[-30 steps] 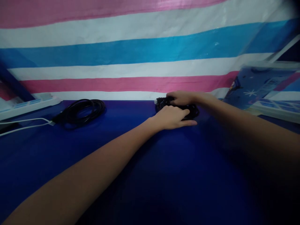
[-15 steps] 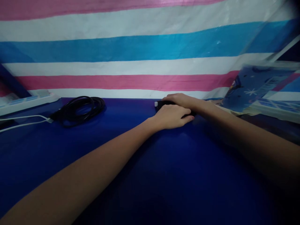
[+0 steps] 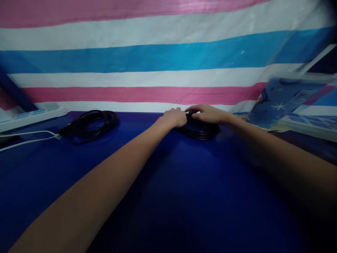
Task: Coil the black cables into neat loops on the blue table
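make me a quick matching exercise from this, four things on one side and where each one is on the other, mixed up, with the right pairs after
Things
1. right hand
2. white cord
3. striped sheet
4. blue packet

Places
A. behind the blue table, filling the upper part of the picture
B. on the far right, showing a white star-shaped mark
C. at a black coil near the middle
D. at the left edge of the picture

Right pairs
1-C, 2-D, 3-A, 4-B
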`<state>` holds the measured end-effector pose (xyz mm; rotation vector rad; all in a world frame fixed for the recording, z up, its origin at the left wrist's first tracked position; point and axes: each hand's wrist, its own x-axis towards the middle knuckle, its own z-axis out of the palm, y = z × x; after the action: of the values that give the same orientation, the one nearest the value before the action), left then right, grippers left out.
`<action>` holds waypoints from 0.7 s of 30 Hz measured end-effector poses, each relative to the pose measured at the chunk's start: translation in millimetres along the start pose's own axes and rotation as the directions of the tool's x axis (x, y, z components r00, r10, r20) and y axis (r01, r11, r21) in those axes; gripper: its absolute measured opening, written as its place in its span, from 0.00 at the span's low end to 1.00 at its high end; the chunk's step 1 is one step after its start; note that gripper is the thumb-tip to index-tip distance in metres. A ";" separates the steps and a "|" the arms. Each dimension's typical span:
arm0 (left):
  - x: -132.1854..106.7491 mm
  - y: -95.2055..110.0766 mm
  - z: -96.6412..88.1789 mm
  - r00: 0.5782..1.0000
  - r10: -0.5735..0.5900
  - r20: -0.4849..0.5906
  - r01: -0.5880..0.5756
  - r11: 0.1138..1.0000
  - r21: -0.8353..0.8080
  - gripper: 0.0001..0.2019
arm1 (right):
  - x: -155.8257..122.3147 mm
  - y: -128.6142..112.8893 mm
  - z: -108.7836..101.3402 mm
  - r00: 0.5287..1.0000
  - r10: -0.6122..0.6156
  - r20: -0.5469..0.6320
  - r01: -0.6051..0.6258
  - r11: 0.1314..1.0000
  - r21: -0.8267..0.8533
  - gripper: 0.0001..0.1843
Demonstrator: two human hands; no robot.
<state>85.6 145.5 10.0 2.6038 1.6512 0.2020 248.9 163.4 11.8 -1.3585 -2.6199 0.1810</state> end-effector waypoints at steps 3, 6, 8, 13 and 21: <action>3.8 2.1 2.6 0.999 -0.031 0.025 0.031 1.000 0.004 0.19 | -9.7 11.4 -7.0 0.993 0.110 0.048 -0.112 0.993 0.041 0.24; 2.3 6.7 -2.2 0.999 -0.044 0.012 0.044 0.999 -0.013 0.19 | -17.8 17.3 -7.2 0.987 0.145 0.068 -0.151 0.985 0.084 0.23; 0.6 9.9 -7.8 0.999 -0.035 -0.012 0.035 0.999 -0.030 0.19 | -20.9 16.2 -7.3 0.986 0.162 0.033 -0.164 0.979 0.121 0.24; 1.7 15.5 -10.7 0.995 0.029 -0.099 -0.035 0.998 -0.060 0.20 | -21.7 4.1 -17.8 0.978 0.198 0.068 -0.206 0.968 0.144 0.24; 5.6 18.4 -3.8 0.975 0.185 -0.124 -0.199 0.973 -0.115 0.19 | -14.7 1.9 -26.0 0.986 0.133 0.096 -0.139 0.988 0.060 0.22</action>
<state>103.9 142.6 16.3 2.6977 1.3633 0.4550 264.5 153.0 35.3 -1.5414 -2.5682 0.3549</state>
